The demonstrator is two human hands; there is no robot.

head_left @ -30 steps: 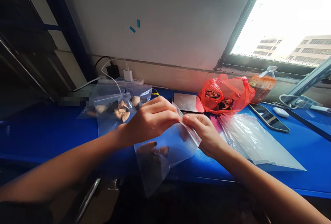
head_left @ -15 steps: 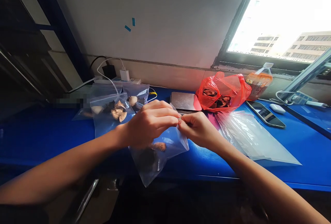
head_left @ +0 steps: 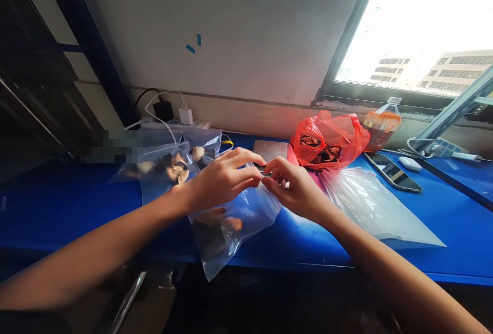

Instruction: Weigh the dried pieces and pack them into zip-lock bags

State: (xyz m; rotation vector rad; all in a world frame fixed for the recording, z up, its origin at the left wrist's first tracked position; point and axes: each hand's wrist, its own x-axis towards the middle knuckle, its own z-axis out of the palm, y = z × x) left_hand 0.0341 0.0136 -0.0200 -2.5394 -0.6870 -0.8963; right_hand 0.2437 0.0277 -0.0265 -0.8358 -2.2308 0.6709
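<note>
A clear zip bag (head_left: 252, 228) with brown dried pieces (head_left: 233, 223) in it hangs over the front edge of the blue table. Its zip edge is between my two hands. My left hand (head_left: 227, 177) is closed in a pinch at that edge, the back of the hand turned up and hiding part of the bag. Facing it, my right hand (head_left: 296, 187) pinches the same edge between thumb and curled fingers. The fingertips of both hands almost meet. Left of my hands lie more filled zip bags (head_left: 154, 182) with pale and dark dried pieces (head_left: 177, 169).
Behind my hands sits a flat silver scale (head_left: 271, 150). A red plastic bag (head_left: 354, 136) of dark dried pieces stands beside it, before an orange drink bottle (head_left: 383, 123). Flat zip bags (head_left: 385, 213), a phone (head_left: 393, 171) and a white earbud case (head_left: 410, 163) lie right.
My hands have shifted slightly along the bag's top edge and their fingers have loosened and spread a little. More of the brown pieces shows beneath my left hand.
</note>
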